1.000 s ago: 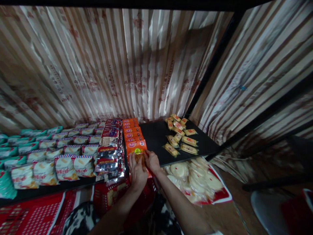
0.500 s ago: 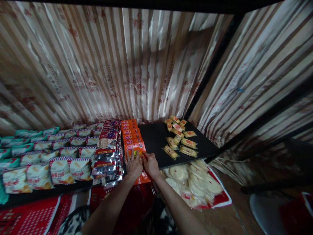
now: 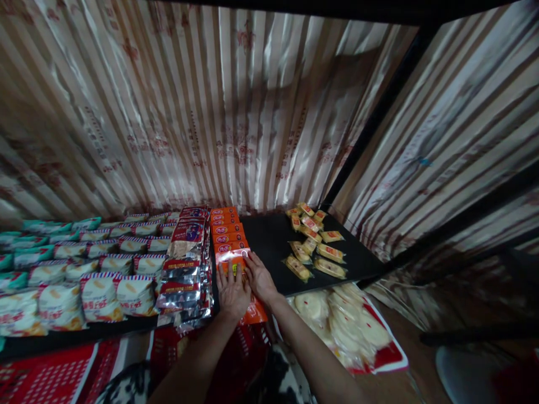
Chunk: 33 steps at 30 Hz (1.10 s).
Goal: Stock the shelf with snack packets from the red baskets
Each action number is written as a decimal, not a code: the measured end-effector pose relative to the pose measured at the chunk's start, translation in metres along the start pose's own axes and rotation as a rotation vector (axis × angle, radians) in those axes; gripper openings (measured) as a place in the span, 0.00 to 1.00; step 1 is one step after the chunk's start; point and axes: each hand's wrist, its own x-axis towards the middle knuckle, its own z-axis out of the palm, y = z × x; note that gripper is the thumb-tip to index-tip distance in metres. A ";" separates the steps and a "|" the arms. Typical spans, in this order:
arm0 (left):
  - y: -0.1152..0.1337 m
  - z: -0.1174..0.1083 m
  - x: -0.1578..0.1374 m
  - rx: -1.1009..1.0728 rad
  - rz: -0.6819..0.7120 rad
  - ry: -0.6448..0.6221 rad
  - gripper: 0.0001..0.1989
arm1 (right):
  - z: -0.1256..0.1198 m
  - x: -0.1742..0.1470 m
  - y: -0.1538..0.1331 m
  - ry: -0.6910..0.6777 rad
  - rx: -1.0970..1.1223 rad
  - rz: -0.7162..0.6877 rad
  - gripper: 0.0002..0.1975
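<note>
A row of overlapping orange snack packets [image 3: 228,230] runs from the back to the front of the black shelf [image 3: 264,238]. My left hand [image 3: 234,292] lies with fingers spread on the nearest orange packet. Beside it my right hand [image 3: 259,275] rests on the right edge of the same packet, fingers stretched out and flat. Glare whitens the top of that packet, and my hands cover much of its lower part. Just left of the row lies a stack of dark red and silver packets [image 3: 185,264].
White puffy snack bags [image 3: 99,297] and green-topped bags [image 3: 31,257] fill the left side. Small yellow wrapped cakes [image 3: 330,252] lie scattered at right. Below the shelf are bagged pale round flatbreads [image 3: 343,317] and a red basket [image 3: 46,370]. A black post [image 3: 370,123] stands at right.
My right hand has moved up slightly along the packet's right edge. The top of the nearest packet now catches bright glare. The view has shifted a little.
</note>
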 end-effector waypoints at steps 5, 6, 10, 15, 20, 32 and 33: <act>-0.001 0.006 -0.002 0.027 0.026 0.048 0.25 | 0.010 0.006 0.013 -0.004 0.006 0.020 0.22; -0.002 0.006 -0.002 0.035 0.024 0.043 0.26 | 0.012 0.005 0.014 0.006 0.007 0.015 0.22; -0.002 0.005 -0.001 0.036 0.028 0.032 0.26 | 0.014 0.004 0.013 0.032 0.019 0.020 0.22; 0.000 0.000 -0.002 0.024 0.033 0.035 0.25 | 0.000 0.005 0.001 0.153 0.089 0.082 0.18; 0.003 -0.005 -0.003 0.005 0.038 0.055 0.27 | -0.016 -0.021 -0.015 0.386 0.215 0.095 0.17; 0.025 -0.045 -0.072 -0.253 0.274 0.051 0.20 | -0.010 -0.122 -0.008 0.425 0.450 0.363 0.21; 0.027 -0.046 -0.082 -0.279 0.263 0.049 0.20 | -0.008 -0.126 -0.008 0.410 0.446 0.358 0.21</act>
